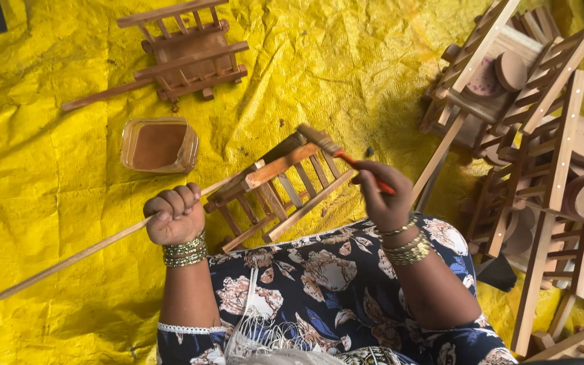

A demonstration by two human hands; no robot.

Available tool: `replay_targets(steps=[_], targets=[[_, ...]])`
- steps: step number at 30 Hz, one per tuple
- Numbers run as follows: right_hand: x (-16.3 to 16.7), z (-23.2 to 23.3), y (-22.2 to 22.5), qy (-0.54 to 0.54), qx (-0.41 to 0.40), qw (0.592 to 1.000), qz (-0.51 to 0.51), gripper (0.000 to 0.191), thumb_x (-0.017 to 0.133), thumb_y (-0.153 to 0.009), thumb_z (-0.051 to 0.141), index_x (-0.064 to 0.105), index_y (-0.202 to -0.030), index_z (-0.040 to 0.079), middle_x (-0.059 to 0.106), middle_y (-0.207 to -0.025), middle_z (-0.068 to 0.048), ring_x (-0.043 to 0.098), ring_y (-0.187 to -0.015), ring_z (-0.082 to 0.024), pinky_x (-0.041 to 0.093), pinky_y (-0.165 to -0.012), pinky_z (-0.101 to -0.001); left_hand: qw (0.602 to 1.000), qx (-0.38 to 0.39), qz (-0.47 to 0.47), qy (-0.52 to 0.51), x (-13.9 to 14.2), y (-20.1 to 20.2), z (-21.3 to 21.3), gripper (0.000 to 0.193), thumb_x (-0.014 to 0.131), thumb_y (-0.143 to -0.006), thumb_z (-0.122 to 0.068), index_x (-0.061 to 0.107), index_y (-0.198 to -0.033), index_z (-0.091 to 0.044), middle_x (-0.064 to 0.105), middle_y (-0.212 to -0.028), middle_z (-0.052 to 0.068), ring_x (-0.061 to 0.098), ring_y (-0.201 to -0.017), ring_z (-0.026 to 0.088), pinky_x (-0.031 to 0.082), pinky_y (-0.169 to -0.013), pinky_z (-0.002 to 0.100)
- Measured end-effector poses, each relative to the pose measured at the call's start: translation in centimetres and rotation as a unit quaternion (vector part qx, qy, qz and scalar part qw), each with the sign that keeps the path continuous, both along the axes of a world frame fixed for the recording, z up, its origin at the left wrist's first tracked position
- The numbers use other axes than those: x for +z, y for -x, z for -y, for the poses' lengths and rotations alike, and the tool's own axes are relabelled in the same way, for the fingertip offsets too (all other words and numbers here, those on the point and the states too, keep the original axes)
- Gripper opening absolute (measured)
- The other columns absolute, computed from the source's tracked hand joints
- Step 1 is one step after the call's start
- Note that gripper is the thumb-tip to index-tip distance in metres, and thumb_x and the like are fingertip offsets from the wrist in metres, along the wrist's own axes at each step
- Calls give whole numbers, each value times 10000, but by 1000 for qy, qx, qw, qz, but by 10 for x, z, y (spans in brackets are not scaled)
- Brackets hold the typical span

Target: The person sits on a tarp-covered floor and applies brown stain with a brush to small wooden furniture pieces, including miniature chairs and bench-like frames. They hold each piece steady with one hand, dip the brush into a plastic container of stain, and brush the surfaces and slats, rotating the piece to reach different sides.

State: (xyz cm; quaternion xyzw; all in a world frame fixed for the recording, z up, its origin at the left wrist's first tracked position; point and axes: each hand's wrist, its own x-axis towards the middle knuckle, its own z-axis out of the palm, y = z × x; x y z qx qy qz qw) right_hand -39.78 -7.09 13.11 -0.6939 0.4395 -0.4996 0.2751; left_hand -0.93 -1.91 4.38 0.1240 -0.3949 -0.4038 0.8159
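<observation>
My left hand [174, 215] is closed around the long wooden handle [69, 260] of a small slatted wooden cart [275, 189], which rests tilted against my lap. My right hand [381, 192] grips a paintbrush with an orange handle [336, 150]; its bristles touch the cart's top rail. A square plastic tub of reddish-brown paint [159, 144] sits on the yellow sheet [49, 176] just above my left hand.
Another small wooden cart [184, 54] lies at the top of the sheet. A pile of several similar carts and round wooden wheels [549, 149] fills the right side. My lap is covered by dark floral cloth [319, 290].
</observation>
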Motion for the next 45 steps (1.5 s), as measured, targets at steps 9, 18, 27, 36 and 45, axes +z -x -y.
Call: replay_targets(steps=[9, 18, 27, 36, 45], targets=[[30, -23, 5, 56, 12, 995, -80, 115, 684, -964, 102, 752, -1026, 33, 757, -845, -81, 735, -709, -147, 559, -623, -276, 1000, 9, 4, 1, -3, 1, -1, 291, 521, -833, -217, 309, -646, -149, 315, -582, -13, 300, -579, 159, 376, -709, 393], [101, 7, -27, 220, 227, 871, -376, 164, 720, -885, 171, 753, -1003, 62, 782, -1067, -93, 766, -864, -239, 597, -686, -368, 1000, 10, 14, 11, 3, 5, -3, 293, 533, -836, -212, 322, -644, -145, 320, -580, -14, 313, -578, 157, 373, -711, 394], [92, 8, -16, 236, 217, 882, -345, 212, 725, -916, 183, 744, -1091, 66, 783, -1113, -73, 758, -834, -198, 580, -641, -342, 1000, 2, 12, 16, 7, 7, -2, 279, 528, -841, -198, 332, -652, -143, 322, -584, -9, 314, -581, 160, 385, -727, 401], [50, 3, 28, 147, 152, 930, -301, 175, 736, -887, 158, 742, -1044, 81, 778, -1064, -94, 745, -783, -235, 576, -649, -359, 999, 1, 25, 19, 5, 5, 0, 289, 535, -842, -203, 325, -651, -147, 317, -580, -14, 307, -584, 157, 372, -717, 396], [60, 5, -25, 151, 121, 953, -235, 161, 742, -902, 122, 744, -1033, 29, 778, -946, -128, 731, -688, -230, 573, -589, -337, 1000, 5, 19, 12, 4, 4, -4, 311, 545, -844, -211, 316, -642, -150, 328, -592, -13, 316, -594, 159, 364, -733, 397]])
